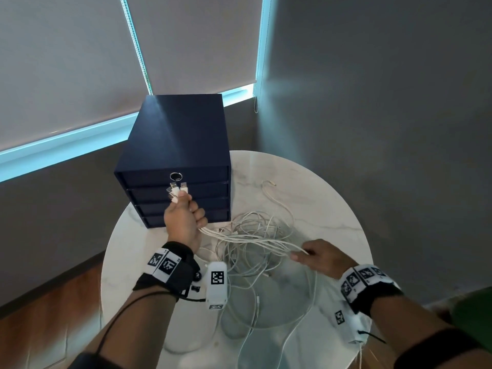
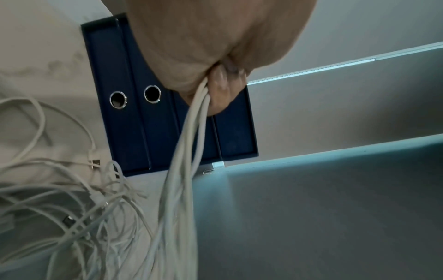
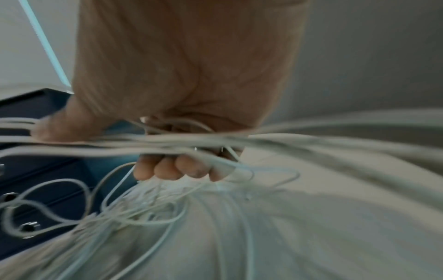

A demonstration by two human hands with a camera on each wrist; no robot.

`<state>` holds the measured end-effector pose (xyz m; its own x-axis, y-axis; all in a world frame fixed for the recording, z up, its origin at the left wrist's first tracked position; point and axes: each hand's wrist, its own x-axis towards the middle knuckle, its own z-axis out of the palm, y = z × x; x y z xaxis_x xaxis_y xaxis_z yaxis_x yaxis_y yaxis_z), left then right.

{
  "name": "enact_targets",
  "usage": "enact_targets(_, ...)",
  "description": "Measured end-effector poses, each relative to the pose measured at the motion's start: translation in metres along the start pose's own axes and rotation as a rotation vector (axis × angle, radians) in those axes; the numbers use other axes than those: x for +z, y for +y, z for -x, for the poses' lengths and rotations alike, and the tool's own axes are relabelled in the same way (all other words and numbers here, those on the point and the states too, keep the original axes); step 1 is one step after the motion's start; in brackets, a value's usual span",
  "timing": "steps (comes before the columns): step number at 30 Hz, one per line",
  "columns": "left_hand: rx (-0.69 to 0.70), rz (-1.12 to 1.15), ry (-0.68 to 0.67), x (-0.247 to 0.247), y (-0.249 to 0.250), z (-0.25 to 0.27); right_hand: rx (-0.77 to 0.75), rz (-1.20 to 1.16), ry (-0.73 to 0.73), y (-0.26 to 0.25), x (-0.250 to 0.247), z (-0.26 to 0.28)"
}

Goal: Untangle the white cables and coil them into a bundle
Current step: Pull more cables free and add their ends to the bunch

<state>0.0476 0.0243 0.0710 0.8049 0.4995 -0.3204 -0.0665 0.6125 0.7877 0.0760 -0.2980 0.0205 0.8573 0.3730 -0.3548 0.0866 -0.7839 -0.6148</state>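
Observation:
Several white cables (image 1: 255, 235) lie tangled on a round white marble table (image 1: 332, 209). My left hand (image 1: 183, 219) is raised in front of the drawer box and grips a bunch of the cables, with their USB plugs (image 1: 177, 189) sticking up above the fist. In the left wrist view the strands (image 2: 191, 132) run down out of the fist. They stretch rightwards to my right hand (image 1: 316, 255), whose fingers (image 3: 177, 168) curl round the cables (image 3: 167, 144); that view is blurred. Loose loops hang over the table's near edge.
A dark blue drawer box (image 1: 175, 155) with ring pulls stands at the table's back left, just behind my left hand. Grey walls and window blinds surround the table. Wooden floor shows at the lower left.

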Motion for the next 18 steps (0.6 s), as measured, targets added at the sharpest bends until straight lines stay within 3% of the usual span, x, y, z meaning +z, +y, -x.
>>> enact_targets(5,0.006,-0.037,0.027,-0.009,0.003,-0.004,0.143,0.06,-0.035,0.046,-0.029,0.004)
enact_targets(11,0.012,-0.141,-0.004,-0.005,-0.009,0.008,0.227,0.002,-0.279,0.046,-0.042,0.006)
enact_targets(16,0.024,-0.217,-0.058,0.005,-0.028,0.021,0.099,-0.021,-0.03,0.019,-0.027,-0.023)
enact_targets(18,0.028,-0.234,-0.066,0.008,-0.033,0.026,0.034,0.064,0.007,-0.002,-0.01,-0.03)
